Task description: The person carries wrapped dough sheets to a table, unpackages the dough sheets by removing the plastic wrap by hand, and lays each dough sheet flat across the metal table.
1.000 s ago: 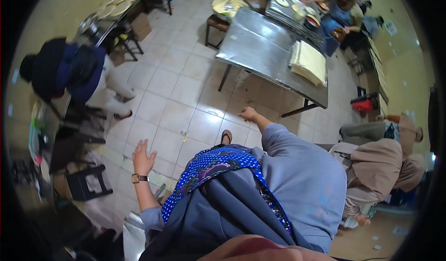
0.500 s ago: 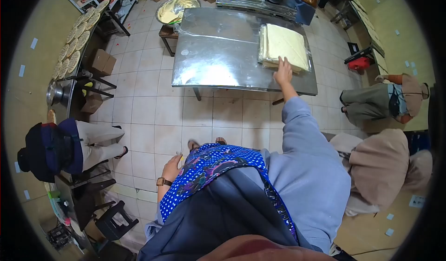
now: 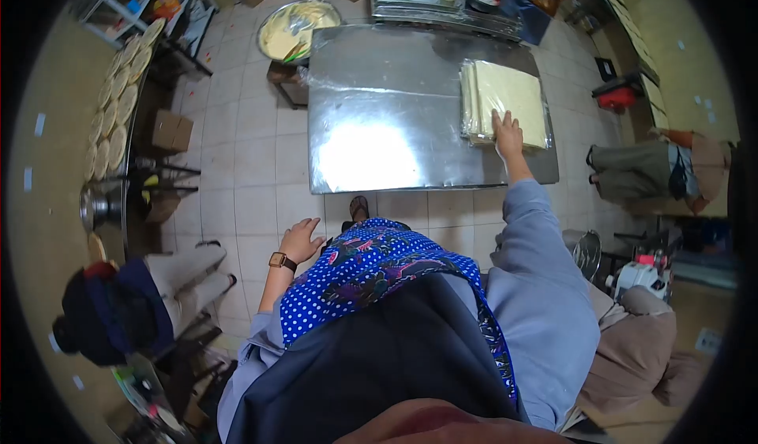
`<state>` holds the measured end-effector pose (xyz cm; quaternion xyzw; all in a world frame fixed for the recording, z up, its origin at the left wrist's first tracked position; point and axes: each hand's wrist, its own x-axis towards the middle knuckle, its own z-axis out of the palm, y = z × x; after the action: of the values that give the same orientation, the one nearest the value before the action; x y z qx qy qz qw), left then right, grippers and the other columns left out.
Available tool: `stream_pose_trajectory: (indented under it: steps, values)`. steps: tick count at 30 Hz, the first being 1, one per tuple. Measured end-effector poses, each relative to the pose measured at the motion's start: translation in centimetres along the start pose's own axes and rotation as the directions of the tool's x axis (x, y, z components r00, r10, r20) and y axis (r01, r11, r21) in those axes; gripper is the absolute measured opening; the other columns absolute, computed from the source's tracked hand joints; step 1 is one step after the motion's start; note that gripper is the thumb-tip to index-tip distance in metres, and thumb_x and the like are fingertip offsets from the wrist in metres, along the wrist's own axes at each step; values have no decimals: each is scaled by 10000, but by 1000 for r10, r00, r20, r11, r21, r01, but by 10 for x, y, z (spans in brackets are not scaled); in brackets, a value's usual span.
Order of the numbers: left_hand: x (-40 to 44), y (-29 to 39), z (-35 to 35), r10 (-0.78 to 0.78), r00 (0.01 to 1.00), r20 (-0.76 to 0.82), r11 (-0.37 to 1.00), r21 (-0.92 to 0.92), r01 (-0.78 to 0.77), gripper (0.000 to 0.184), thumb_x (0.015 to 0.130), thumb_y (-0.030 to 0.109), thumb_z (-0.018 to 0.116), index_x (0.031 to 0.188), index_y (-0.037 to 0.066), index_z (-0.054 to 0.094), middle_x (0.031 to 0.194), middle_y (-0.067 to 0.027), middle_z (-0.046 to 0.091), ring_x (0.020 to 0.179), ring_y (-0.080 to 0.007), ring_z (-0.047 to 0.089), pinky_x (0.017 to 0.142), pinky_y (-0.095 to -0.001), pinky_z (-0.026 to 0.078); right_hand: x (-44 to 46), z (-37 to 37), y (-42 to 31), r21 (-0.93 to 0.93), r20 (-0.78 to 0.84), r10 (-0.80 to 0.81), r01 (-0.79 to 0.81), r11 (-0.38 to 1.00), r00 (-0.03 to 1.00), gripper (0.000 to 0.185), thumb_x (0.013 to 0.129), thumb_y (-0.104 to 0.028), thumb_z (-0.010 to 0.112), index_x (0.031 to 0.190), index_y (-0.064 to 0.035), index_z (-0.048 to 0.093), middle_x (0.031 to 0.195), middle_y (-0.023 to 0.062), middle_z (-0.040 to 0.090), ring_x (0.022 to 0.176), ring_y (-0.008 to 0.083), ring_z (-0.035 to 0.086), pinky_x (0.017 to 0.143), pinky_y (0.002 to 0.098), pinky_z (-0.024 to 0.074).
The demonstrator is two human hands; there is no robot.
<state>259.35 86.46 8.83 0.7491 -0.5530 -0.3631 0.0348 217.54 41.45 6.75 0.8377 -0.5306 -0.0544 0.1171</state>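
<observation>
A stack of pale yellow square sheets, with clear plastic around it, lies on the right part of the steel table. Across its near edge rests my right hand, fingers stretched out and flat on the top, not closed round anything. My left hand hangs low in front of the blue dotted apron, short of the table's near edge. Its fingers are apart with nothing in them, and a watch is on that wrist.
A large bowl of pale dough or batter stands on a stool beyond the table's left corner. Round flat breads line the left bench. Behind the table is another worktop. Co-workers stand at left and right.
I have come closer to the table, which sits lower in view. My right hand stays on the stack. My left hand has swung forward, its fingers showing more.
</observation>
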Motion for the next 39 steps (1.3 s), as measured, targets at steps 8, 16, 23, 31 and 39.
stream_pose_trajectory:
  steps: [8,16,23,31,39]
  values:
    - [122,19,-95,264,947,184,958,64,-279,558,865,385,579,1336,106,477,1322,-176,510,1194,-342,504,1003,-441,398,-3,-91,-14,246,-65,-134,146,958,989,573,748,-103,620,1300,-203,499,1187,144,603,947,308,631,772,413,523]
    - [223,117,-73,275,926,257,532,-843,76,816,879,416,617,1483,90,177,1497,-168,266,1293,-327,397,1028,-430,349,-69,-255,-68,881,-28,200,-71,468,979,329,812,-127,616,1138,-80,620,914,145,672,761,205,652,700,298,511]
    - [194,185,-63,683,638,355,299,-933,199,642,847,175,673,1389,28,361,1364,-104,482,1270,-198,439,1077,-342,309,-197,-249,-30,829,342,426,-56,-556,838,324,864,-153,631,1157,-19,590,1043,35,651,908,128,615,816,264,486]
    - [80,248,-3,734,456,503,459,-862,214,500,854,53,625,1320,39,443,1265,-76,561,1163,-179,530,999,-347,410,-412,-204,-87,726,410,638,191,-661,651,623,808,-49,681,1353,-33,379,1253,116,537,1143,210,536,978,342,433]
    - [-49,245,104,533,186,825,818,-559,136,511,878,40,582,1355,49,399,1304,-111,529,1146,-209,547,978,-337,437,-629,-178,-225,728,569,789,306,-614,229,591,789,-19,709,1312,-43,434,1222,97,569,1134,201,542,938,344,459]
